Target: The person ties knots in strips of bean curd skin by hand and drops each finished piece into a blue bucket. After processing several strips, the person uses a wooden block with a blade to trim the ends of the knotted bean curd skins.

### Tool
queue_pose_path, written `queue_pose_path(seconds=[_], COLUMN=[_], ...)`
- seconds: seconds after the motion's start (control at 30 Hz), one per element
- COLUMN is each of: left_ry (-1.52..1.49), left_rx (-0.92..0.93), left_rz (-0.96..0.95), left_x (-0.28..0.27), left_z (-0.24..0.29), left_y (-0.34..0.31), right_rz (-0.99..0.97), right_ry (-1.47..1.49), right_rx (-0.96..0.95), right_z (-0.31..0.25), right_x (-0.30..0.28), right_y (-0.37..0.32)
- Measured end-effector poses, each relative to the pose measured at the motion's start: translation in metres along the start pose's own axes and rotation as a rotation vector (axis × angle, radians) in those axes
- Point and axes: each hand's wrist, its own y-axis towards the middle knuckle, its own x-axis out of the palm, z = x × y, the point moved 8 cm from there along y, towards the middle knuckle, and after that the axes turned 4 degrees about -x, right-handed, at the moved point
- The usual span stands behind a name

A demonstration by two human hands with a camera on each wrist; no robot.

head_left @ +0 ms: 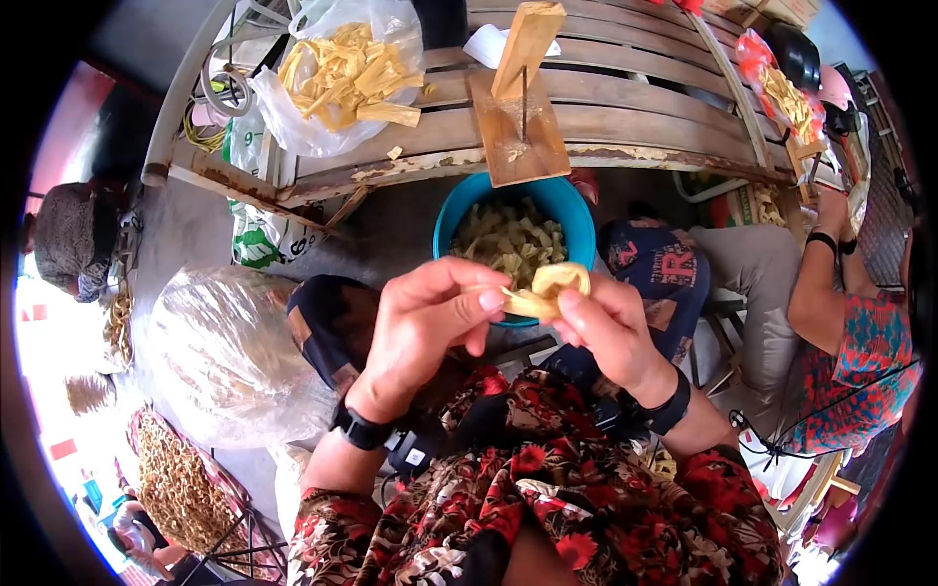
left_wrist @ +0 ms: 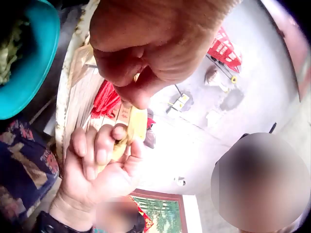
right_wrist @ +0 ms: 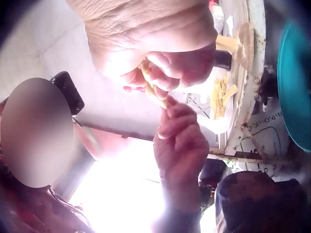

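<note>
A pale yellow strip (head_left: 532,301), looped at its right end, is stretched between the two hands over a blue tub (head_left: 442,230). The left hand (head_left: 415,317) pinches its left end between thumb and fingers. At the loop, the right hand (head_left: 611,327) grips the strip with thumb and curled fingers. In the left wrist view the strip (left_wrist: 137,124) runs from the left hand (left_wrist: 150,43) to the right hand (left_wrist: 104,165). The right wrist view shows the strip (right_wrist: 149,85) partly hidden by the right hand (right_wrist: 150,39), with the left hand (right_wrist: 182,143) at its other end.
Cut pieces (head_left: 508,239) lie in the tub. Behind it, a slatted bench (head_left: 625,122) holds a plastic bag of yellow strips (head_left: 347,73) and a wooden stand with a metal rod (head_left: 518,127). A big plastic sack (head_left: 234,356) stands at left; another person (head_left: 850,371) sits at right.
</note>
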Motion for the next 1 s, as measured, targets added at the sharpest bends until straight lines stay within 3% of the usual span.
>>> queue_pose_path(seconds=[0.1, 0.2, 0.27, 0.33, 0.4, 0.53, 0.6, 0.67, 0.73, 0.83, 1.0], left_ry=[-0.355, -0.381, -0.152, 0.194, 0.310, 0.303, 0.129, -0.136, -0.440, -0.651, -0.408], left_rx=[0.006, 0.035, -0.039, 0.040, 0.215, 0.246, 0.031, -0.102, -0.096, -0.284, -0.355], left_rz=[-0.029, 0.000, 0.036, 0.014, -0.097, -0.090, -0.015, 0.001, 0.036, -0.241, -0.273], left_x=[0.011, 0.014, 0.010, 0.012, 0.017, 0.011, 0.003, -0.005, 0.002, 0.012, 0.018], left_z=[-0.012, -0.016, -0.016, -0.004, 0.008, -0.004, -0.022, -0.041, -0.049, -0.061, -0.053], left_y=[0.011, 0.014, 0.008, 0.002, -0.006, -0.012, -0.014, -0.015, -0.015, -0.013, -0.022], right_rz=[-0.119, -0.141, -0.118, -0.135, -0.156, -0.182, -0.191, -0.200, -0.257, -0.289, -0.319], right_ry=[-0.047, -0.283, -0.418, -0.553, -0.656, -0.747, -0.713, -0.726, -0.790, -0.792, -0.656], right_rx=[-0.141, -0.268, -0.216, -0.221, -0.200, -0.243, -0.206, -0.398, -0.624, -0.702, -0.588], right_z=[-0.009, -0.023, -0.010, -0.010, -0.004, 0.017, 0.024, 0.009, 0.000, -0.001, 0.005], right_x=[0.016, 0.018, 0.013, 0.018, 0.020, 0.026, 0.029, 0.037, 0.046, 0.057, 0.057], right_y=[0.002, 0.004, 0.003, 0.003, 0.004, -0.001, -0.002, -0.005, -0.015, -0.025, -0.024])
